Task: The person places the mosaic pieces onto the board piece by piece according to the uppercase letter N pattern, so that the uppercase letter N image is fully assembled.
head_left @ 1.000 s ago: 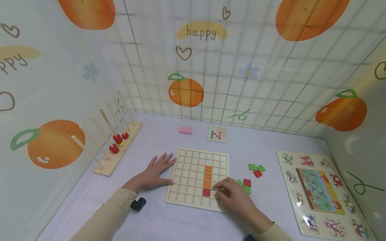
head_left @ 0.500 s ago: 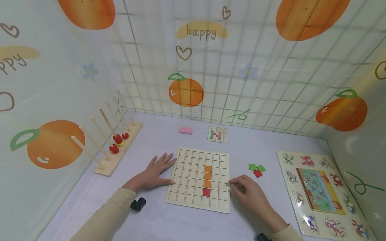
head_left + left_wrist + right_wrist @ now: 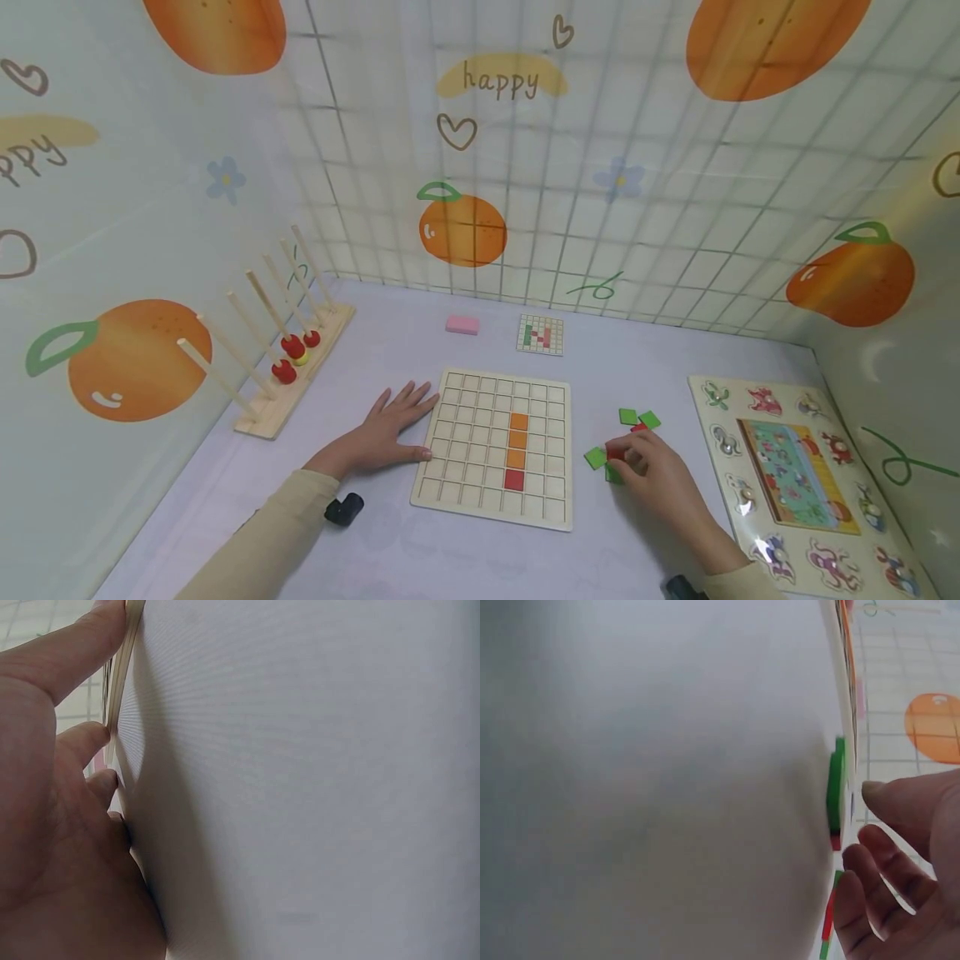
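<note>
My left hand (image 3: 384,435) lies with fingers spread at the left edge of a wooden grid board (image 3: 468,479), fingertips and thumb right at its rim. On the board, several orange tiles (image 3: 517,439) form a column above a red tile (image 3: 513,479). My right hand (image 3: 663,477) is right of the board, curved over a small cluster: a loose red tile (image 3: 614,451) under the fingertips and two green tiles (image 3: 595,457) beside it. In the right wrist view the thumb (image 3: 904,799) and fingers stand apart near the green tile edges (image 3: 835,791), with nothing pinched between them.
Just behind lie two more green tiles (image 3: 628,416) and a partly hidden red one (image 3: 639,427). A pattern card (image 3: 557,321) and a pink block (image 3: 462,325) are at the back. A wooden peg stand (image 3: 258,421) stands left; an animal puzzle board (image 3: 738,500) lies right.
My right hand has moved right, off the grid board and over to the loose tiles beside it. The left hand and the tiles on the board have stayed put.
</note>
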{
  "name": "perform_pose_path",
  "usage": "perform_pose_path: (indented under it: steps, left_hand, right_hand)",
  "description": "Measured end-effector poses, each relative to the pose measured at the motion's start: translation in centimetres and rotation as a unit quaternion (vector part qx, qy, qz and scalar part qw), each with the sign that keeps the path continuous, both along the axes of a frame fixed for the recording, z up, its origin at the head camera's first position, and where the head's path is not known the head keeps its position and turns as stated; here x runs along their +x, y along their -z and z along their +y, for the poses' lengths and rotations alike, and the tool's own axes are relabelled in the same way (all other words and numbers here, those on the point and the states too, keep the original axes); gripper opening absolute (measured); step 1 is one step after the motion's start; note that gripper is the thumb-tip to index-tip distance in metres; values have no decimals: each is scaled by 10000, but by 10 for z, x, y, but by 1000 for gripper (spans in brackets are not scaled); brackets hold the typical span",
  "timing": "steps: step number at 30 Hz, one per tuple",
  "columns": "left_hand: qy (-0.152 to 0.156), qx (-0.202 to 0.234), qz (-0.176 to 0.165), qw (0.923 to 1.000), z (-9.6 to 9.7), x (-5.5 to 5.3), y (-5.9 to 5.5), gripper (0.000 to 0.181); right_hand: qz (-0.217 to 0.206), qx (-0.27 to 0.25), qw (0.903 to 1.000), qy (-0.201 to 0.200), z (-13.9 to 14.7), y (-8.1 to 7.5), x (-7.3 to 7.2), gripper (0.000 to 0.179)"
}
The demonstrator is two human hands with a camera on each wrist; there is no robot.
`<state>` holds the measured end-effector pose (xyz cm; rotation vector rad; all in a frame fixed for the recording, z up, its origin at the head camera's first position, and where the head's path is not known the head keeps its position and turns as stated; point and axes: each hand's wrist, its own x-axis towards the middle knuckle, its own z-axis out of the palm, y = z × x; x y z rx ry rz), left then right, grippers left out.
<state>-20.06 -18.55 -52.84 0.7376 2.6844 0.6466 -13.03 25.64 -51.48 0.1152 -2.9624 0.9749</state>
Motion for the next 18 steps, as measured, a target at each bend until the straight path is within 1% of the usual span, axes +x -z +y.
perform_pose_path:
  steps: [8,13,18]
  left_hand:
    - [4,-31,30,10000,-1,-1,3,97]
    - [24,-39,68,10000,-1,-1,4,97]
    - [39,-67,68,9999,-1,-1,2,97]
  right_hand:
    - [62,104,9999,-41,9,4,-3,26]
    - [-32,106,9999,-73,11,5,-5,28]
    - [-110,84,9999,-23,10,4,-8,28]
